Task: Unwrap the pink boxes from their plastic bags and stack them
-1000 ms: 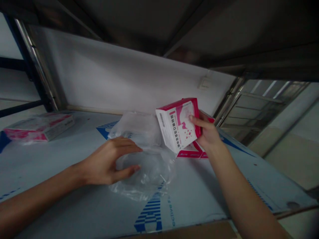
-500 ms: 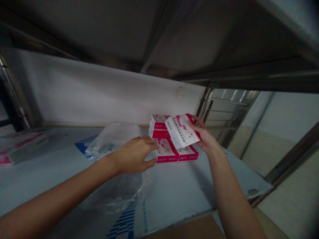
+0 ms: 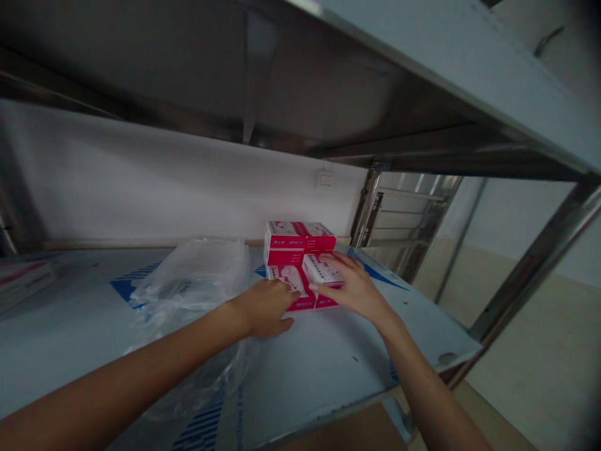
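Note:
Pink-and-white cartons are grouped against the wall on the lower shelf. At the back, a stack of cartons (image 3: 285, 243) stands two high and two wide. My right hand (image 3: 357, 285) grips a carton (image 3: 320, 270) between thumb and fingers, and that carton rests at the front right on top of a lower one (image 3: 325, 302). My left hand (image 3: 267, 308) is beside the front-left carton (image 3: 287, 275), its fingers at that carton's near left side and its thumb apart. Nothing shows in the left hand; its fingertips are partly hidden.
A crumpled clear plastic bag (image 3: 201, 282) lies left of the stack on the blue-grey shelf sheet (image 3: 328, 369). Another pink-and-white package (image 3: 23, 282) sits at the far left. The upper shelf (image 3: 188, 75) hangs low overhead, and a metal post (image 3: 530, 263) stands right.
My right hand has lowered its carton from tilted in the air to flat on the front-right carton. The left hand stays by the front-left carton. The view has shifted to the right.

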The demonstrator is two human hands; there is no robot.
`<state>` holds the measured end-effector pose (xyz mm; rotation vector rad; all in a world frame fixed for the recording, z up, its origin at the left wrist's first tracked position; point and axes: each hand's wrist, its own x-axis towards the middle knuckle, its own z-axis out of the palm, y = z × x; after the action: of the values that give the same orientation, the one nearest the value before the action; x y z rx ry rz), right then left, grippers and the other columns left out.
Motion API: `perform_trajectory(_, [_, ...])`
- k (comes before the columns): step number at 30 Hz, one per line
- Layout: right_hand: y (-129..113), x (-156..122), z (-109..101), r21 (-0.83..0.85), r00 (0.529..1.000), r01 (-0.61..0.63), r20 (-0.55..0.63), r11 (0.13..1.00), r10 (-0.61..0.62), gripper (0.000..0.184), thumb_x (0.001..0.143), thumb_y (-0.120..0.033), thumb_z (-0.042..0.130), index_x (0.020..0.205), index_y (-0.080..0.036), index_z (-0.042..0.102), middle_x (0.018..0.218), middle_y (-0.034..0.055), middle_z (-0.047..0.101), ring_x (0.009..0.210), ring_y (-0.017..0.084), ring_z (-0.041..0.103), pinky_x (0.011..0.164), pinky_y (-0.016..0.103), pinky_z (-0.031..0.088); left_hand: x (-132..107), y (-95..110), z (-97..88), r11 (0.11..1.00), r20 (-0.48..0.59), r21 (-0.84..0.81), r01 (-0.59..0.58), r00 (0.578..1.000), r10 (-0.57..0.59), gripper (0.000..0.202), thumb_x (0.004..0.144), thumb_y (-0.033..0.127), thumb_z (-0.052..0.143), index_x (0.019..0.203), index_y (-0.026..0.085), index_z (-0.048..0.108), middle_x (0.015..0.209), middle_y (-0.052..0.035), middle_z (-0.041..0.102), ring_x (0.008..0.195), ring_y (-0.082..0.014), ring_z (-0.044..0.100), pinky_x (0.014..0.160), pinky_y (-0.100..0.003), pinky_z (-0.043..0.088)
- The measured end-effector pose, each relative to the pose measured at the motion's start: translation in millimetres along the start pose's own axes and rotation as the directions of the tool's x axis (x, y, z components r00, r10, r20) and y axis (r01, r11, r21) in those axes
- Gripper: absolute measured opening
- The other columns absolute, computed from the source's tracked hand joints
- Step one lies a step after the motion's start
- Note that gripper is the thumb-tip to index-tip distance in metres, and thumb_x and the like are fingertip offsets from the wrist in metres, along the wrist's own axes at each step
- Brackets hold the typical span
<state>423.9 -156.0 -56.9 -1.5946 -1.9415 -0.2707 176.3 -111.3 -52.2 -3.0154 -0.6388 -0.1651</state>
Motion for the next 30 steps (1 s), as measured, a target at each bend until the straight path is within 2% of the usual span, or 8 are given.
perform_trajectory(8, [-3, 1, 17, -0.175, 1.0, -0.014, 0.001, 0.985, 0.014, 0.059, 0.079, -0.046, 0.073, 0.134, -0.026, 0.064, 0.137, 0.0119, 0.063, 0.128, 0.034, 0.055, 0.11, 0.053, 0.037, 2, 1, -1.6, 1.0, -0.007, -0.014, -0.004, 1.0, 0.004, 0.044, 0.086, 0.031, 0.06, 0.126, 0.015, 0.064, 0.113, -0.0168, 0.072, 0.103, -0.0318, 0.068, 0.089, -0.042, 0.052])
perform_trajectory(14, [1, 3, 17, -0.194, 0.999, -0.028, 0.015, 0.981, 0.032, 0.062, 0.079, -0.052, 0.073, 0.134, -0.027, 0.063, 0.138, 0.013, 0.062, 0.131, 0.038, 0.051, 0.107, 0.058, 0.037, -2, -7, -1.2, 0.99, -0.053, -0.106, -0.089, 0.995, 0.084, 0.041, 0.088, 0.036, 0.061, 0.125, 0.016, 0.064, 0.117, -0.0149, 0.071, 0.106, -0.0294, 0.067, 0.09, -0.04, 0.051])
perform_trajectory(17, [-19, 4, 15, -0.212, 0.995, 0.012, -0.09, 0.977, -0.032, 0.053, 0.081, -0.051, 0.072, 0.126, -0.024, 0.068, 0.131, 0.0145, 0.065, 0.131, 0.041, 0.048, 0.108, 0.064, 0.031, -14, -19, -11.9, 0.964, -0.107, -0.218, -0.154, 0.985, 0.133, 0.03, 0.096, 0.035, 0.05, 0.116, 0.019, 0.067, 0.112, -0.0107, 0.072, 0.101, -0.024, 0.068, 0.088, -0.034, 0.05])
perform_trajectory(20, [-65, 1, 14, -0.093, 0.985, 0.099, -0.129, 0.991, -0.111, 0.031, 0.095, -0.043, 0.055, 0.109, -0.02, 0.07, 0.107, 0.0142, 0.071, 0.106, 0.032, 0.063, 0.095, 0.049, 0.045, -35, -37, -20.6, 0.969, -0.166, -0.237, -0.062, 0.986, 0.023, 0.028, 0.099, 0.033, 0.044, 0.107, 0.017, 0.066, 0.106, -0.0103, 0.072, 0.095, -0.0225, 0.068, 0.085, -0.033, 0.05])
perform_trajectory(22, [-103, -5, 19, 0.023, 0.99, 0.124, 0.065, 0.992, -0.126, 0.033, 0.098, -0.047, 0.05, 0.107, -0.022, 0.069, 0.09, 0.0096, 0.072, 0.083, 0.027, 0.067, 0.076, 0.04, 0.05, -53, -51, -20.7, 0.977, -0.155, -0.206, 0.048, 0.984, -0.081, 0.028, 0.098, 0.034, 0.044, 0.105, 0.017, 0.065, 0.102, -0.0107, 0.072, 0.093, -0.0235, 0.068, 0.083, -0.034, 0.049])
perform_trajectory(25, [-147, -15, 31, 0.096, 0.934, 0.164, 0.304, 0.982, -0.185, 0.035, 0.087, -0.05, 0.064, 0.112, -0.025, 0.069, 0.071, 0.0041, 0.067, 0.07, 0.025, 0.065, 0.065, 0.036, 0.048, -84, -70, -16.9, 0.973, -0.041, -0.168, 0.158, 0.985, -0.167, 0.029, 0.098, 0.034, 0.043, 0.101, 0.018, 0.067, 0.093, -0.0097, 0.072, 0.087, -0.0234, 0.068, 0.078, -0.033, 0.048])
perform_trajectory(28, [-164, -4, 40, 0.262, 0.84, 0.237, 0.428, 0.935, -0.333, 0.021, 0.077, -0.024, 0.071, 0.097, -0.027, 0.073, 0.073, 0.0016, 0.068, 0.075, 0.022, 0.065, 0.069, 0.033, 0.049, -114, -81, -21.1, 0.96, 0.025, -0.196, 0.2, 0.98, -0.199, 0.03, 0.097, 0.033, 0.044, 0.1, 0.019, 0.071, 0.084, -0.0078, 0.072, 0.084, -0.0224, 0.067, 0.076, -0.031, 0.047])
perform_trajectory(30, [-165, 17, 40, 0.405, 0.759, 0.25, 0.483, 0.88, -0.437, 0.039, 0.072, -0.007, 0.063, 0.103, -0.029, 0.074, 0.08, 0.0, 0.071, 0.076, 0.018, 0.066, 0.072, 0.03, 0.051, -130, -88, -30.6, 0.921, 0.079, -0.309, 0.237, 0.972, -0.224, 0.031, 0.096, 0.035, 0.046, 0.103, 0.02, 0.072, 0.074, -0.0045, 0.071, 0.076, -0.0198, 0.067, 0.073, -0.029, 0.047])
